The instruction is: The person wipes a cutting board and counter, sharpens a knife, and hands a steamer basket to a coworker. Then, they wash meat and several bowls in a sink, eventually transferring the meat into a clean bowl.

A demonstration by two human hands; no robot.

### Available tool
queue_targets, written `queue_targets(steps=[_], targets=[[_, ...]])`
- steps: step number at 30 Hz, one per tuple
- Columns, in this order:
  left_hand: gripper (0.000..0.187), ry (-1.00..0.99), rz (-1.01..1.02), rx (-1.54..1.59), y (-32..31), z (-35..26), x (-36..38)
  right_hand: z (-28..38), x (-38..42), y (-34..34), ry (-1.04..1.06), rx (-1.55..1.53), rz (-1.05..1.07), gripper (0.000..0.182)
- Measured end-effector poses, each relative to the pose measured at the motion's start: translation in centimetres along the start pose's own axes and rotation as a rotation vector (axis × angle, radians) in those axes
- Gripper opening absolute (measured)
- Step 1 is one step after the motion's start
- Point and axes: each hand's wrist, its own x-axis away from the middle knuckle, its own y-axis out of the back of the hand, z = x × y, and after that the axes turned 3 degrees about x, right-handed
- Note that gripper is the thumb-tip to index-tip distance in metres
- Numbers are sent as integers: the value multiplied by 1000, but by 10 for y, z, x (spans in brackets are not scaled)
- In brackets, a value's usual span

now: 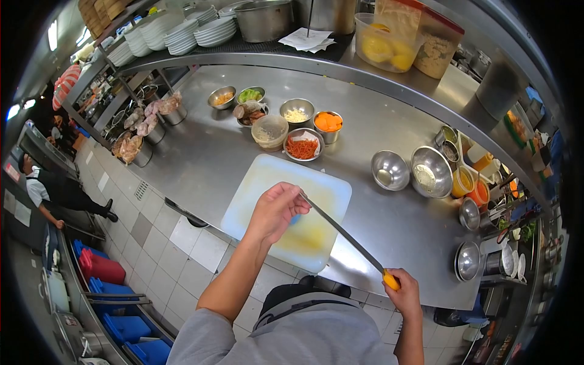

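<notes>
Yellow at the handle, a long thin blade (348, 236) slants above the cutting board (243, 182) and the counter (395, 237); the right hand (403, 290) has its fingers curled round the handle, while the left hand (275, 210) pinches the other end between closed fingertips. Just past the board, a bowl of orange shreds (302, 146) and a plastic tub (270, 132) crowd the way; steel bowls (390, 170) stand to the right, and a shelf (243, 59) with stacked plates (216, 31) spans the far side.
</notes>
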Motion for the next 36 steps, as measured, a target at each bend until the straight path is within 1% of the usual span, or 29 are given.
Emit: queue_targets(steps=[1,3,4,6,7,9,14,18,19,21,22,23,24,26,27,28,29,31,33,34,35,36], targets=[[14,1,1,0,1,1,-1,0,0,0,-1,0,0,29],[23,22,-26,23,2,2,-3,2,-1,-2,-4,-26,0,29],[23,23,-25,22,3,3,-4,3,-1,-3,-7,-53,1,29],[37,72,-24,110,5,3,-7,3,0,-6,-22,-43,6,29],[37,74,-23,109,5,3,-7,3,0,-6,-36,-34,11,29],[47,65,-39,96,3,2,-6,3,0,-7,-35,-27,14,28],[48,66,-42,78,7,6,-7,7,3,-5,-64,-8,28,28],[49,79,-50,84,10,13,-13,0,7,-11,-116,-73,21,31],[49,89,-48,86,15,18,-17,-4,9,-15,-129,-85,13,33],[48,67,-142,28,32,28,-25,-20,14,-28,-173,-120,-4,34],[48,81,-135,31,46,38,-30,-30,15,-36,-205,-155,-26,35],[44,-33,-212,-289,65,52,-36,-42,18,-48,-223,-146,-36,35],[43,-150,-276,-605,82,67,-40,-56,22,-60,-321,-232,-17,35],[42,-585,-192,-1393,120,89,-43,-76,29,-78,-514,-384,22,37],[44,-604,-222,-1581,133,104,-39,-80,29,-88,-606,-453,45,37],[46,-628,-256,-1769,141,117,-33,-89,29,-101,-617,-529,37,36],[46,-632,-224,-1747,148,127,-29,-96,27,-114,-618,-608,32,35],[44,-568,-209,-1799,157,136,-26,-100,16,-133,-722,-695,11,34],[44,-552,-218,-1772,151,135,-27,-109,4,-155,-666,-621,-43,36],[43,-528,-243,-1757,148,135,-26,-118,-3,-167,-581,-480,-60,39],[43,-537,-234,-1750,147,135,-26,-130,-11,-181,-501,-423,-105,45],[42,-555,-244,-1748,147,137,-27,-123,-25,-175,-489,-344,-69,47]])
